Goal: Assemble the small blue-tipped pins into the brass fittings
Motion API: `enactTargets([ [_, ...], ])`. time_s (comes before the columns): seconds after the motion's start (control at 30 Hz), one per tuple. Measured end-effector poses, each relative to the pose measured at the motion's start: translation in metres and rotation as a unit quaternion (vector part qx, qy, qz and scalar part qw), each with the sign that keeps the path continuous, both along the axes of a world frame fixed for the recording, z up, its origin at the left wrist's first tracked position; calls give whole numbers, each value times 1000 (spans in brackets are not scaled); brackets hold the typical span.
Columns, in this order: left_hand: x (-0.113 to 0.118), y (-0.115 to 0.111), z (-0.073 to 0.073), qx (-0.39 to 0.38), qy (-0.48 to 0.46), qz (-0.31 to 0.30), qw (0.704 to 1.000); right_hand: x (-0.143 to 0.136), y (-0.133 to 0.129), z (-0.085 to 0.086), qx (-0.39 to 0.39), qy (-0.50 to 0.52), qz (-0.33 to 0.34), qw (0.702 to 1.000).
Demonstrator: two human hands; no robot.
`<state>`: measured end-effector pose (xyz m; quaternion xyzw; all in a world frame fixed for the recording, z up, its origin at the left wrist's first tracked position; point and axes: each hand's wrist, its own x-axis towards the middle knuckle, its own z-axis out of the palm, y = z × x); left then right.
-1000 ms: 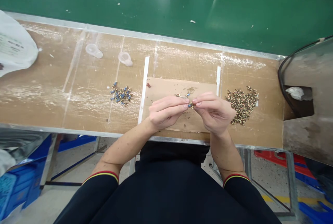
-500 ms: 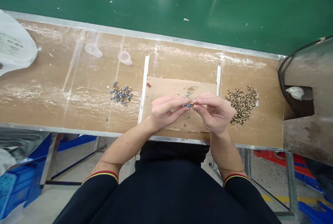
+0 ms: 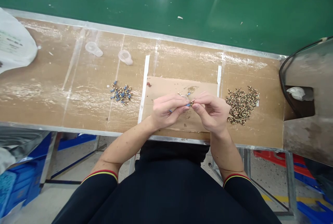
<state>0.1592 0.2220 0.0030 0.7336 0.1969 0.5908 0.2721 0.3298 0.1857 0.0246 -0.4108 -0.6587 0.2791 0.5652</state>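
Observation:
My left hand (image 3: 169, 110) pinches a small blue piece (image 3: 188, 105) between thumb and fingertips. Facing it, my right hand (image 3: 212, 110) is closed on a small brass-coloured fitting (image 3: 191, 103), which touches the blue piece. Fingers partly cover both parts, so their exact kind is unclear. Below the hands lies a cardboard sheet (image 3: 166, 85) with an oily stain (image 3: 193, 88) and a loose blue-and-brass part (image 3: 189, 93). Beyond my right hand is a large heap of small brass fittings (image 3: 242, 105). A smaller pile of blue-and-brass parts (image 3: 121, 94) lies to the left.
Two clear plastic cups (image 3: 94, 49) (image 3: 125, 57) lie on the cardboard-covered bench (image 3: 85, 78). A white bag (image 3: 15, 43) stands at the far left. At the right is a metal housing (image 3: 307, 134) with a black cable. A green surface (image 3: 145, 5) runs behind the bench.
My right hand has shifted slightly left and turned a little, its fingertips still meeting those of my left hand. My left hand has hardly moved. Both piles look the same.

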Motion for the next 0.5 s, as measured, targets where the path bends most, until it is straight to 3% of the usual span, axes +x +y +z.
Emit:
enactTargets([
  [0.5,3,-1,-4,6,-32,-2,999,-8,-2,-8,-17,32,14,999],
])
